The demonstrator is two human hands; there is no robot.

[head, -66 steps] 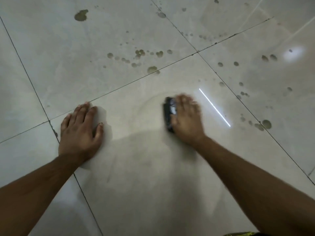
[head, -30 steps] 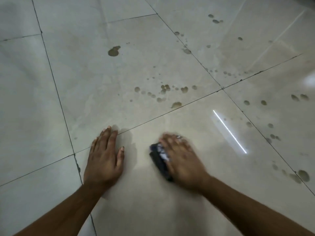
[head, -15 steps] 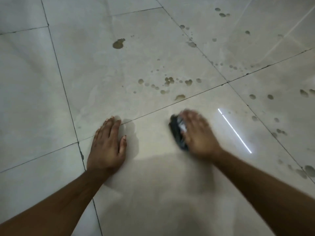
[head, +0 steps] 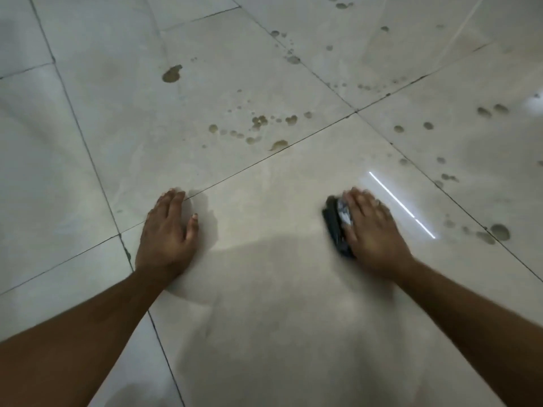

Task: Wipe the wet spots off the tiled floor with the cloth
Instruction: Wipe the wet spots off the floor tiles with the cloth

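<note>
My right hand [head: 373,233] presses a small dark cloth [head: 336,227] flat against the pale tiled floor [head: 279,289]; the cloth shows only along the hand's left edge and both are motion-blurred. My left hand [head: 169,230] lies flat on the floor, fingers together, holding nothing. A cluster of brownish wet spots [head: 258,124] lies on the tile beyond my hands. A larger blotch [head: 172,74] sits farther back left. More drops [head: 496,233] dot the tile to the right of the cloth.
Dark grout lines [head: 264,161] cross the floor diagonally. A bright thin light reflection [head: 402,205] streaks the tile just right of my right hand. My shadow covers the tile near my forearms. Further drops [head: 489,110] lie at the far right.
My right hand has swept the cloth rightward across the tile, away from the left hand, after moving back and forth. The left hand stays planted. The view shifted slightly.
</note>
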